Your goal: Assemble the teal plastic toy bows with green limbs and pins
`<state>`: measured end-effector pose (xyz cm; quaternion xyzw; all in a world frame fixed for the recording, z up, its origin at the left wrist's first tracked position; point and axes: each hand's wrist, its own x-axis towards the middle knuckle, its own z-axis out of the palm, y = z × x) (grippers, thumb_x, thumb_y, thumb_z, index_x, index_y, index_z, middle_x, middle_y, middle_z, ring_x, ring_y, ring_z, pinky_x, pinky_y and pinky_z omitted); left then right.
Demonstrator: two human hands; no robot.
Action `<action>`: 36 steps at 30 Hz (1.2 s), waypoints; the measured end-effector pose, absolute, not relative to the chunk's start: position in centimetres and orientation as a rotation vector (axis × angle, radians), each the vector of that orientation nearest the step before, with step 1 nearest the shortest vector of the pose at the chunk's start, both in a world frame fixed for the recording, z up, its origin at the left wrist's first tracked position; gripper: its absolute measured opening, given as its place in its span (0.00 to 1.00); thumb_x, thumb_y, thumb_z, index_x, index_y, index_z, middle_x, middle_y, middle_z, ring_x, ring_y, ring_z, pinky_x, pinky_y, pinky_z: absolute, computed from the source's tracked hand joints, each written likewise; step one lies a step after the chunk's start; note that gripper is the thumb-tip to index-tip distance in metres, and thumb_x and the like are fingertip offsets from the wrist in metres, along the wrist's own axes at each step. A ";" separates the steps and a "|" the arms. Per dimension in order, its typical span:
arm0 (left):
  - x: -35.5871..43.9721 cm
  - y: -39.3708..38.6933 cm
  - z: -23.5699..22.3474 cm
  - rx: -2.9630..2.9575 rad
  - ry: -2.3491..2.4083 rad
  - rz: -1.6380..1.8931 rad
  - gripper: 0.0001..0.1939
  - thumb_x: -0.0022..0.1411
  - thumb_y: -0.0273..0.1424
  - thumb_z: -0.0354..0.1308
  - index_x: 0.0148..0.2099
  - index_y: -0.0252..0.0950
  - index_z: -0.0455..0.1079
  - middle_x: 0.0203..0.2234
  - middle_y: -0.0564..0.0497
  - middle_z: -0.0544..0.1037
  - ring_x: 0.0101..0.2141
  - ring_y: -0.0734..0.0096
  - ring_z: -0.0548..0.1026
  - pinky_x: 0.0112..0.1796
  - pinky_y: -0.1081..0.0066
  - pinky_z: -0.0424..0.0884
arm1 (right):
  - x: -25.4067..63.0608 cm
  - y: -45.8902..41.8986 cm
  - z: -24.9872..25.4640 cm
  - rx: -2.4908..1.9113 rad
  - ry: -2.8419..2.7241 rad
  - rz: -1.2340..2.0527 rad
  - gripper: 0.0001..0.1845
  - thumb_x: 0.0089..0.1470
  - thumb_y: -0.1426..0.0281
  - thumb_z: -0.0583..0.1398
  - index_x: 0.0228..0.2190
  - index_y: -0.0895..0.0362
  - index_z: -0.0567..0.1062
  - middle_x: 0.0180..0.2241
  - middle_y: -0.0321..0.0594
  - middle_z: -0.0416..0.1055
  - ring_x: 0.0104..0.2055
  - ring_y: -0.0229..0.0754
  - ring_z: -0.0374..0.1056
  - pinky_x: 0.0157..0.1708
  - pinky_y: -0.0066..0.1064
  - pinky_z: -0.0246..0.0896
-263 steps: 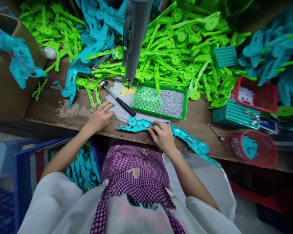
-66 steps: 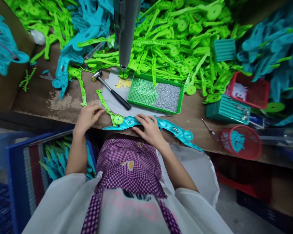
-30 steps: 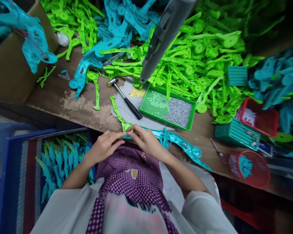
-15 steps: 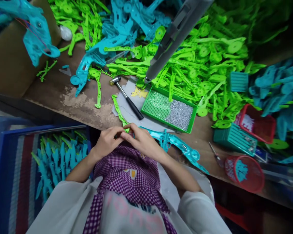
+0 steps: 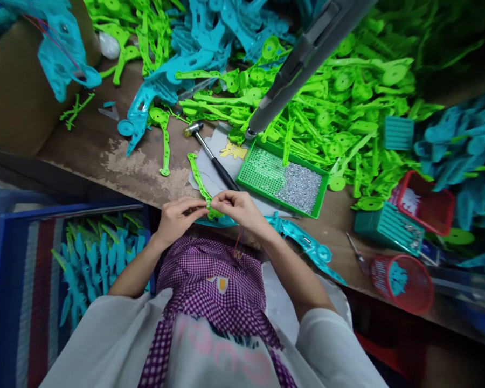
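Both my hands meet at the near edge of the wooden bench [image 5: 117, 167]. My left hand [image 5: 179, 219] pinches the disc end of a green plastic arm [image 5: 199, 182], which runs up and left from my fingers. My right hand [image 5: 239, 210] pinches the same spot from the right, fingers pressed together. Under both hands lies a long teal plastic part [image 5: 307, 246] that stretches to the right along the bench edge. A thin red thread [image 5: 238, 245] dangles below my right hand.
A hammer [image 5: 210, 154] lies just beyond my hands beside a green tray [image 5: 285, 178] of small silver screws. A grey hanging driver [image 5: 303, 54] tilts above. Green parts [image 5: 331, 97] and teal parts [image 5: 202, 37] cover the back. Red baskets [image 5: 402, 276], teal boxes [image 5: 388, 229], a blue crate [image 5: 8, 269].
The green arm was laid onto the teal part's left end, then both hands came together there. Over the last second my fingers have stayed pinched on the joint; the camera view has tilted.
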<state>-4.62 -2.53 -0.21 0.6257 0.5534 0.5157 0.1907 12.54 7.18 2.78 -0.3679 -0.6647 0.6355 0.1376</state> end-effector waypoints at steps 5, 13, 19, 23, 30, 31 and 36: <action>-4.3 -2.3 -0.8 1.719 1.674 1.509 0.06 0.62 0.33 0.63 0.38 0.37 0.79 0.31 0.50 0.83 0.32 0.70 0.80 0.36 0.70 0.77 | 12.4 6.8 2.8 -1.046 -2.013 1.707 0.23 0.53 0.51 0.60 0.31 0.60 0.76 0.20 0.30 0.60 0.23 0.31 0.51 0.24 0.27 0.47; -4.7 -1.9 -1.2 1.691 1.586 1.491 0.06 0.62 0.33 0.63 0.35 0.35 0.78 0.29 0.49 0.83 0.30 0.72 0.80 0.34 0.72 0.76 | 12.8 5.9 2.6 -0.865 -2.316 1.129 0.13 0.60 0.65 0.57 0.36 0.58 0.79 0.28 0.38 0.70 0.28 0.34 0.61 0.31 0.28 0.54; -5.4 -1.7 -1.3 1.748 1.512 1.473 0.04 0.61 0.30 0.63 0.36 0.36 0.78 0.30 0.50 0.83 0.30 0.72 0.80 0.34 0.73 0.76 | 12.1 6.1 2.1 -0.949 -2.221 1.236 0.14 0.58 0.62 0.58 0.32 0.59 0.77 0.25 0.35 0.69 0.26 0.33 0.57 0.29 0.28 0.52; -6.0 -1.0 -1.5 1.807 1.532 1.496 0.05 0.62 0.32 0.62 0.37 0.36 0.77 0.30 0.50 0.83 0.31 0.72 0.80 0.35 0.72 0.76 | 11.8 7.4 3.2 -1.042 -2.061 1.599 0.19 0.51 0.55 0.62 0.28 0.60 0.76 0.21 0.32 0.63 0.23 0.31 0.51 0.25 0.27 0.48; -6.9 0.5 -3.3 2.139 1.603 1.095 0.13 0.67 0.37 0.56 0.48 0.36 0.75 0.49 0.42 0.78 0.51 0.60 0.75 0.53 0.56 0.69 | 7.6 13.0 3.7 -1.148 -2.151 1.263 0.08 0.47 0.69 0.60 0.27 0.62 0.76 0.22 0.31 0.64 0.26 0.31 0.55 0.29 0.26 0.50; -6.9 0.6 -3.5 2.195 1.601 1.004 0.14 0.67 0.37 0.56 0.50 0.36 0.74 0.51 0.42 0.77 0.54 0.58 0.73 0.54 0.54 0.67 | 6.8 13.8 3.1 -1.188 -2.211 1.239 0.07 0.47 0.71 0.60 0.26 0.62 0.76 0.22 0.32 0.65 0.27 0.32 0.57 0.30 0.26 0.50; -6.6 0.8 -3.8 2.281 1.628 0.784 0.14 0.68 0.37 0.55 0.51 0.38 0.73 0.53 0.43 0.76 0.57 0.58 0.71 0.58 0.51 0.60 | 4.7 15.9 0.7 -1.274 -2.497 1.268 0.11 0.48 0.68 0.59 0.26 0.62 0.78 0.22 0.34 0.69 0.28 0.34 0.61 0.29 0.25 0.50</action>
